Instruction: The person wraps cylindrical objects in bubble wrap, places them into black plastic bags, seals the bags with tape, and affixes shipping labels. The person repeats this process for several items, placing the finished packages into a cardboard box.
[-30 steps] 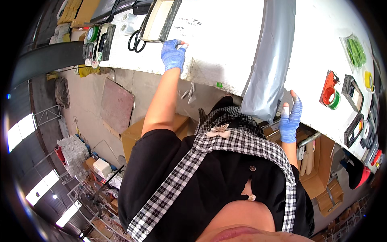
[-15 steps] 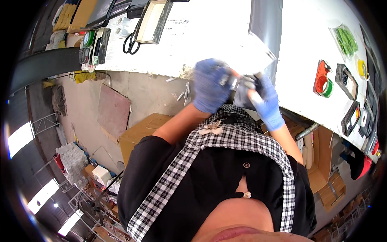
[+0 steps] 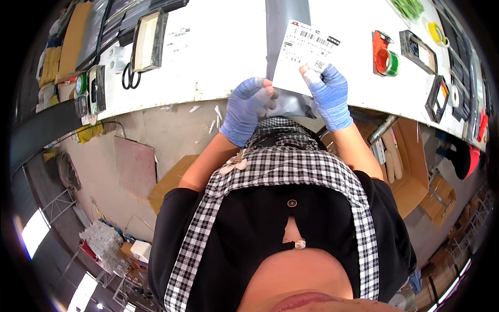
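Two gloved hands, left hand and right hand, each grip clamped on the white label at upper centre over the table edge; advise peeling slowly, keeping the sheet taut.

white worktable, concrete floor, cardboard boxes
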`<state>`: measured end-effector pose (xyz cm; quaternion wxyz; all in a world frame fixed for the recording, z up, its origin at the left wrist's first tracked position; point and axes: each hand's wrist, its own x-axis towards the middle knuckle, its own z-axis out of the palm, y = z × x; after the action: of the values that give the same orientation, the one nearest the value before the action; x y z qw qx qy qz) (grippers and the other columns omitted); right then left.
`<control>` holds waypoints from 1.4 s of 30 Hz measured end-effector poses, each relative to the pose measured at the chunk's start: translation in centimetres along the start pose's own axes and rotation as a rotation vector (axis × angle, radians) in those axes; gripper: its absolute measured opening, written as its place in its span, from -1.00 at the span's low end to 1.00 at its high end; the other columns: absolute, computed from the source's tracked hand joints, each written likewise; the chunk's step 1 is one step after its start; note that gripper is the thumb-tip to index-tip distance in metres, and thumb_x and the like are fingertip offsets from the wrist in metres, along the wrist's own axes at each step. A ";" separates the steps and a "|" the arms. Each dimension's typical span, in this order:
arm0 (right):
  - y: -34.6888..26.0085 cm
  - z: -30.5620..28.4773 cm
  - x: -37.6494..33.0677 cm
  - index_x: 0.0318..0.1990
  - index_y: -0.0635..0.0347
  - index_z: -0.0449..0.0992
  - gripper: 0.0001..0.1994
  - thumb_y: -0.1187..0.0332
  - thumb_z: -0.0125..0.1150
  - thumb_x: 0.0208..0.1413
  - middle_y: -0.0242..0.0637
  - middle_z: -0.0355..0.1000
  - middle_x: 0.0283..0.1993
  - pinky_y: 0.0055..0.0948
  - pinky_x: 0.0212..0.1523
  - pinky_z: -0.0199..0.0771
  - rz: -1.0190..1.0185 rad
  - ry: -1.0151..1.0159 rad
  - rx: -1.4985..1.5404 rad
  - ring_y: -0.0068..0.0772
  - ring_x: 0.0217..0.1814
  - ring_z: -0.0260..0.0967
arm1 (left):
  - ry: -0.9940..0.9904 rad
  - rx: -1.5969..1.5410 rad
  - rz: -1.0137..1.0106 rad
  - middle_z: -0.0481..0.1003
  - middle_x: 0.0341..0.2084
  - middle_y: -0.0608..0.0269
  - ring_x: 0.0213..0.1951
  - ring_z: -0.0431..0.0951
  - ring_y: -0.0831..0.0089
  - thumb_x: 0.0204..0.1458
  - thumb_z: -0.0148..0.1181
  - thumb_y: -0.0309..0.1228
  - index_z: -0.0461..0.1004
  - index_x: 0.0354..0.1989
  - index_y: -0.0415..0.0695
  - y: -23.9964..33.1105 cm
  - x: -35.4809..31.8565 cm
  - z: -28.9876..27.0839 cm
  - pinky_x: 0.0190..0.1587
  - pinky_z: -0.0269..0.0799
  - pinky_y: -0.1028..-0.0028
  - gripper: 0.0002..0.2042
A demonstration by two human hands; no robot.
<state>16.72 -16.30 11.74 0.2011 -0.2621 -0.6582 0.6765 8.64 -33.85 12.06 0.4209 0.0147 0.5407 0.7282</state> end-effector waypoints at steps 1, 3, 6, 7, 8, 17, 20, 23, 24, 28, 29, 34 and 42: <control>-0.2 -0.1 0.0 -0.04 0.32 0.58 -0.74 0.42 0.29 0.14 -0.23 0.60 -0.13 -0.51 -0.06 0.49 -0.008 0.005 -0.029 -0.55 -0.10 0.48 | 0.012 -0.013 -0.027 0.57 -0.40 0.31 -0.46 0.49 0.66 0.12 0.27 -0.36 0.55 -0.17 -0.11 0.3 -0.1 0.1 -0.51 0.27 0.72 -0.85; -0.6 -0.5 -0.2 -0.04 0.32 0.58 -0.74 0.41 0.29 0.14 -0.21 0.60 -0.14 -0.51 -0.06 0.49 -0.024 0.013 -0.088 -0.55 -0.11 0.49 | -0.011 0.028 -0.010 0.56 -0.41 0.31 -0.45 0.51 0.64 0.13 0.26 -0.36 0.54 -0.19 -0.12 0.1 0.0 0.1 -0.52 0.27 0.72 -0.85; -0.4 -0.9 -0.5 -0.02 0.31 0.57 -0.73 0.39 0.28 0.16 -0.19 0.60 -0.12 -0.49 -0.05 0.51 -0.042 0.013 -0.125 -0.52 -0.09 0.51 | -0.036 0.034 -0.012 0.56 -0.44 0.30 -0.46 0.51 0.63 0.13 0.25 -0.36 0.54 -0.21 -0.13 -0.1 0.4 0.3 -0.53 0.27 0.71 -0.86; -0.3 -0.8 -0.6 -0.01 0.31 0.57 -0.73 0.38 0.28 0.17 -0.19 0.60 -0.12 -0.49 -0.05 0.51 -0.043 0.011 -0.107 -0.52 -0.09 0.51 | -0.037 0.033 -0.017 0.55 -0.44 0.29 -0.47 0.51 0.63 0.13 0.25 -0.36 0.54 -0.21 -0.13 0.0 0.4 0.4 -0.54 0.27 0.71 -0.86; -0.3 -0.8 -0.6 -0.01 0.31 0.57 -0.73 0.39 0.28 0.17 -0.19 0.60 -0.11 -0.49 -0.04 0.51 -0.048 0.009 -0.115 -0.51 -0.08 0.51 | -0.038 0.032 -0.022 0.55 -0.45 0.29 -0.47 0.51 0.63 0.13 0.25 -0.37 0.54 -0.22 -0.13 0.0 0.3 0.4 -0.54 0.27 0.71 -0.87; -0.4 -0.9 -0.4 0.12 0.31 0.41 -0.47 0.28 0.41 0.03 -0.12 0.55 -0.17 -0.39 -0.07 0.54 -0.200 0.128 -0.643 -0.29 -0.12 0.54 | -0.069 0.067 0.062 0.55 -0.49 0.29 -0.47 0.51 0.62 0.10 0.23 -0.46 0.53 -0.25 -0.12 -0.8 0.5 0.1 -0.49 0.35 0.67 -0.92; 0.0 -0.4 -0.8 0.07 0.26 0.44 -0.48 0.29 0.47 -0.05 -0.14 0.53 -0.15 -0.32 -0.09 0.54 -0.517 0.186 -0.644 -0.22 -0.09 0.52 | -0.052 0.109 0.137 0.57 -0.44 0.36 -0.40 0.55 0.64 0.03 0.22 -0.58 0.54 -0.34 -0.11 -0.7 0.0 0.7 -0.30 0.52 0.61 -0.92; -0.5 0.1 -2.4 0.00 0.19 0.51 -0.55 0.32 0.48 -0.08 -0.17 0.54 -0.18 -0.31 -0.12 0.55 -0.469 -0.176 -0.348 -0.20 -0.11 0.54 | -0.021 0.410 0.408 0.57 -0.44 0.37 -0.37 0.56 0.67 0.01 0.23 -0.60 0.54 -0.33 -0.12 -0.9 -0.1 1.0 -0.29 0.53 0.62 -0.90; -1.1 0.1 -3.2 -0.10 0.14 0.58 -0.69 0.34 0.45 -0.03 -0.21 0.57 -0.28 -0.35 -0.21 0.58 -0.450 -0.203 -0.391 -0.23 -0.24 0.58 | -0.008 0.519 0.532 0.58 -0.43 0.37 -0.38 0.57 0.66 -0.01 0.24 -0.62 0.53 -0.32 -0.13 -1.5 0.0 0.5 -0.34 0.53 0.62 -0.88; -0.6 0.2 -3.3 -0.24 0.10 0.63 -0.84 0.34 0.40 0.02 -0.25 0.58 -0.39 -0.39 -0.34 0.58 -0.487 -0.149 -0.440 -0.25 -0.39 0.59 | 0.012 0.638 0.650 0.58 -0.44 0.32 -0.41 0.59 0.62 -0.03 0.27 -0.62 0.52 -0.31 -0.12 -1.7 0.1 0.7 -0.37 0.52 0.59 -0.86; -0.9 0.2 -3.2 -0.25 0.11 0.63 -0.86 0.35 0.38 0.02 -0.24 0.58 -0.40 -0.40 -0.34 0.58 -0.534 -0.148 -0.501 -0.25 -0.39 0.58 | 0.022 0.677 0.677 0.58 -0.46 0.31 -0.42 0.59 0.62 -0.03 0.27 -0.62 0.52 -0.31 -0.11 -1.8 0.1 0.7 -0.38 0.52 0.58 -0.85; -1.2 0.0 -2.9 -0.17 0.24 0.59 -0.85 0.38 0.28 0.15 -0.32 0.55 -0.39 -0.57 -0.48 0.43 -0.406 -0.173 -0.476 -0.59 -0.49 0.42 | 0.062 0.903 0.853 0.52 -0.56 0.30 -0.51 0.55 0.55 -0.09 0.33 -0.57 0.51 -0.34 -0.09 -0.8 0.1 1.1 -0.47 0.47 0.49 -0.84; 0.0 -7.7 7.0 -0.09 0.31 0.48 -0.86 0.46 0.03 0.31 -0.26 0.53 -0.24 -0.52 -0.20 0.50 -0.219 -0.027 -0.195 -0.57 -0.25 0.45 | 0.479 1.593 0.041 0.58 -0.39 -0.02 -0.36 0.59 0.06 -0.03 0.21 -0.27 0.55 -0.23 -0.18 1.6 -0.7 -19.2 -0.25 0.46 0.19 -0.74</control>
<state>15.99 -5.93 11.12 0.2382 -0.1977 -0.7482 0.5868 -0.99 -49.30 5.67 0.1449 0.1626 0.9688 0.1184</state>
